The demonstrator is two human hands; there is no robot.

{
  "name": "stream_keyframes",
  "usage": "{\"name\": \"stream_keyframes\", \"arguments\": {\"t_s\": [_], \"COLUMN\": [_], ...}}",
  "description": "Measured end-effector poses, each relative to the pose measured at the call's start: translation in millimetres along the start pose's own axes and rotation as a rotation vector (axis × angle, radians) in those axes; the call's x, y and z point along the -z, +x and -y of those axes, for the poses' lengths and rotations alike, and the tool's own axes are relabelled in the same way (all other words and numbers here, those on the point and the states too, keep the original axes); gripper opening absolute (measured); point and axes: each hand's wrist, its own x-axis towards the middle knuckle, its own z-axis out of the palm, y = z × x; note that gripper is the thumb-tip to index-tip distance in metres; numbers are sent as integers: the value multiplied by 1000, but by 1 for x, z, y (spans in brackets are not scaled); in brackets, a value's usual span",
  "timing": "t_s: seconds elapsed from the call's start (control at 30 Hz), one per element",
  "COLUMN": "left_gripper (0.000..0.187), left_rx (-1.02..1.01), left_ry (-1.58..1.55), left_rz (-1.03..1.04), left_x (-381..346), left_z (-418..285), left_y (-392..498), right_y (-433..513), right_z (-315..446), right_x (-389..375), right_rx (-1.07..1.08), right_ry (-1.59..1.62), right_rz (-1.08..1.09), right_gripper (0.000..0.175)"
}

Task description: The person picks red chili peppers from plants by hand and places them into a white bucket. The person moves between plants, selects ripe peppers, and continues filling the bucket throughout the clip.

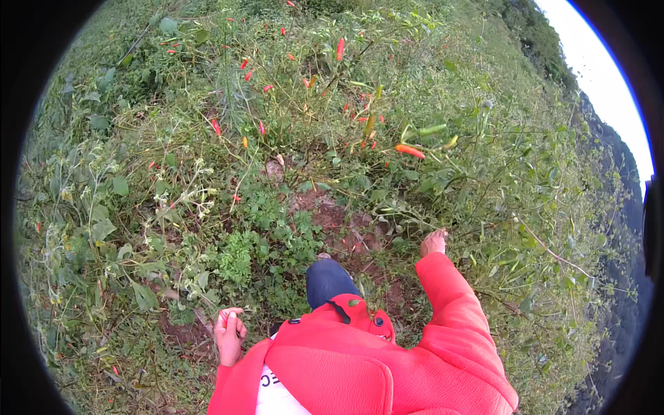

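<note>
My left hand (230,334) is low and left of my body, its fingers curled around something red, which looks like a chili pepper (224,320). Only a little of it shows between thumb and fingers. Out to the right, my right hand (434,242) reaches in among the green stems of a chili plant (410,215); its fingertips are partly lost in the leaves, so its grip is unclear. A bent stem bearing an orange-red chili pepper (410,151) and a green chili pepper (431,130) rises above that hand. Farther up hangs a red chili pepper (340,49).
Weeds and chili plants with several scattered red peppers cover a slope. Bare reddish soil (327,212) shows ahead of my dark-trousered knee (329,282). A dry, thin stalk (552,251) leans at the right. Leafy weeds (238,257) grow close on the left.
</note>
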Motion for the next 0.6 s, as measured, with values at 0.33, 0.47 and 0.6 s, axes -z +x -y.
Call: {"name": "stream_keyframes", "arguments": {"t_s": [0.33,0.47,0.6], "left_gripper": [20,19,24], "left_rx": [42,174,180], "left_ry": [264,398,805], "left_rz": [160,369,657], "left_x": [-155,-247,-332], "left_z": [-22,-28,-29], "left_y": [111,185,236], "right_y": [144,216,238], "right_z": [7,1,-10], "right_x": [147,170,119], "right_rx": [779,976,1012], "right_ry": [289,307,519], "right_rz": [594,608,749], "right_gripper": [36,38,39]}}
